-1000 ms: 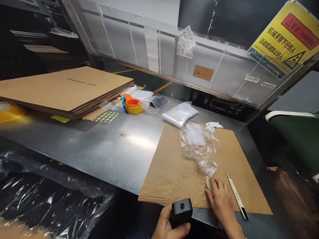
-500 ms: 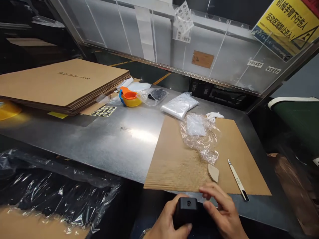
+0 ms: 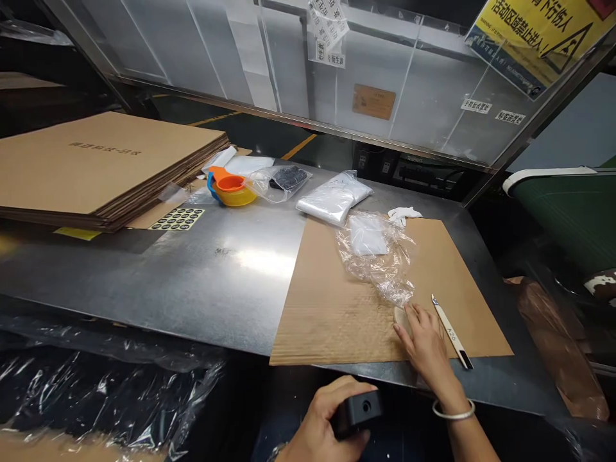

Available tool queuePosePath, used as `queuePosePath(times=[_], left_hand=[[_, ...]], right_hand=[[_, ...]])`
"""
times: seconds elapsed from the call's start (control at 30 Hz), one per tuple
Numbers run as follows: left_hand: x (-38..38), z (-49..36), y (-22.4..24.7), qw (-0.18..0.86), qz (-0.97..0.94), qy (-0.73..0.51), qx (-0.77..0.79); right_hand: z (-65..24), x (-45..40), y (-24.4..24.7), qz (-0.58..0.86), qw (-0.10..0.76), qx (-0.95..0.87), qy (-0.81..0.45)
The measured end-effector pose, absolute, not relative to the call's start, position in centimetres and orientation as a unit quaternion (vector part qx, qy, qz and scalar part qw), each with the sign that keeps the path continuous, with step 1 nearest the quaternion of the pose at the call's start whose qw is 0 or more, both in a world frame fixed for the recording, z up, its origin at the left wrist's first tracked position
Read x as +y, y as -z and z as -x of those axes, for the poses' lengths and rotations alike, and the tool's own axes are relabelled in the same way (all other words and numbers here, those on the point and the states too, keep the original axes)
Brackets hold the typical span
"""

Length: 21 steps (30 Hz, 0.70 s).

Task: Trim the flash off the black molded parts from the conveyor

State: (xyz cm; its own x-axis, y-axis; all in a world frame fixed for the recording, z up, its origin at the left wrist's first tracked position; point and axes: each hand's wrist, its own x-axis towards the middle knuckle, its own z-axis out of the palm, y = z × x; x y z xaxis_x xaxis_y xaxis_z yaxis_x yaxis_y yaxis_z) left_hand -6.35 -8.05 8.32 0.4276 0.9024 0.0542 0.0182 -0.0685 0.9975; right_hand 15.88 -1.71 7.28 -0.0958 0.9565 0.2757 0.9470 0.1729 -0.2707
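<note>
In the head view my left hand (image 3: 332, 417) is closed around a black block-like part (image 3: 360, 409) with a round hole in its end face, held in front of the table edge. Over the cardboard sheet (image 3: 337, 321), my right hand (image 3: 423, 340) reaches with its fingers apart onto a small beige pad (image 3: 400, 316). The fingers partly cover this pad, which still lies on the cardboard. Just right of that hand is a slim white-handled knife (image 3: 451, 333) marked A26. Crumpled clear plastic (image 3: 394, 289) lies beyond the fingertips.
A stack of cardboard sheets (image 3: 120, 160) stands at the left, beside a sticker sheet (image 3: 178, 219). Orange and yellow cups (image 3: 234, 192), a bagged black item (image 3: 289, 178), a pack of plastic bags (image 3: 332, 197) and white gloves (image 3: 403, 214) line the back. A clear panel (image 3: 327, 96) rises behind.
My right hand has left the black part and moved forward and up to the beige pad. My left hand keeps the black part, now slightly turned. The view has shifted a little.
</note>
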Motion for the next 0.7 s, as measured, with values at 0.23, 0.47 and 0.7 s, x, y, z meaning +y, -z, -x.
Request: queuePosePath(times=[0.23, 0.47, 0.7], left_hand=[[-8.4, 6.2, -8.1, 0.530, -0.640, -0.381, 0.405], [-8.2, 5.9, -7.5, 0.494, -0.677, -0.369, 0.402], [-8.7, 5.9, -7.0, 0.510, -0.663, -0.395, 0.380]], right_hand=[[-16.4, -1.5, -5.5, 0.629, 0.188, -0.753, -0.048], [-13.1, -6.4, -12.7, 0.441, 0.308, -0.812, -0.228], [-10.9, -8.1, -12.9, 0.336, 0.336, -0.854, -0.211]])
